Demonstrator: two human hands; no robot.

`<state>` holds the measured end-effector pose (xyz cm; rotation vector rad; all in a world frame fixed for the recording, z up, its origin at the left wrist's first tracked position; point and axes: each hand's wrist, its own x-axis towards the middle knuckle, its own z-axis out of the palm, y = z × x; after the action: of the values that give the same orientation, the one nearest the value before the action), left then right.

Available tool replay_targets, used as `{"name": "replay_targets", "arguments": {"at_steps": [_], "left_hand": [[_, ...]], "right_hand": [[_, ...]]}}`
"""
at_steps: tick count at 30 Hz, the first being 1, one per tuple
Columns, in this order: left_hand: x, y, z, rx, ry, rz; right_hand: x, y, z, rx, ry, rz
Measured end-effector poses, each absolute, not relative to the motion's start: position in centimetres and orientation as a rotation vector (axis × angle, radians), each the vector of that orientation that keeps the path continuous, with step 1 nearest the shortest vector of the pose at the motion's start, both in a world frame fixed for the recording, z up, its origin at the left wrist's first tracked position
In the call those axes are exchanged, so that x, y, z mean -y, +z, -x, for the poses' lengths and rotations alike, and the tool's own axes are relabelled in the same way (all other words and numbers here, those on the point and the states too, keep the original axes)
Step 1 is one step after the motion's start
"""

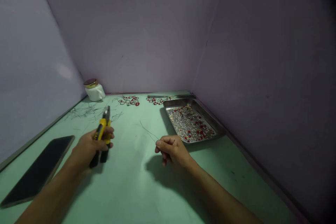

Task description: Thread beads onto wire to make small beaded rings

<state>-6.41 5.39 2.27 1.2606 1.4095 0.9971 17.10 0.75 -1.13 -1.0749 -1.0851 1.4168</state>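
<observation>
Pliers (103,129) sit clenched in the left hand (89,147), nose pointing away above the green table (131,182). The right hand (172,148) pinches a thin wire (148,132) beside the bead tray (219,126); I'd bring that wire end squarely between the jaws, keeping it taut.

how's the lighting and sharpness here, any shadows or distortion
Head view: dim, soft and slightly blurred; the right hand casts a dark shadow on the green table; walls bow from wide-angle distortion, the right corner darkens; faint glare on the left wall.
</observation>
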Motion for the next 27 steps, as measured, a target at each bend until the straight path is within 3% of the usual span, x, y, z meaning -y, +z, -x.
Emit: {"name": "replay_targets", "arguments": {"at_steps": [11, 23, 27], "left_hand": [[-1.1, 2.5, 3.0, -1.106, 0.434, -1.826], [-1.5, 2.1, 3.0, -1.058, 0.388, -1.759], [-3.2, 2.2, 4.3, -1.290, 0.610, -1.465]], "right_hand": [[-0.7, -0.9, -16.9, 1.136, 1.184, 1.150], [-0.7, -1.3, -17.1, 1.123, 1.261, 1.092], [-0.7, -1.4, -17.3, 1.114, 1.275, 1.061]]}}
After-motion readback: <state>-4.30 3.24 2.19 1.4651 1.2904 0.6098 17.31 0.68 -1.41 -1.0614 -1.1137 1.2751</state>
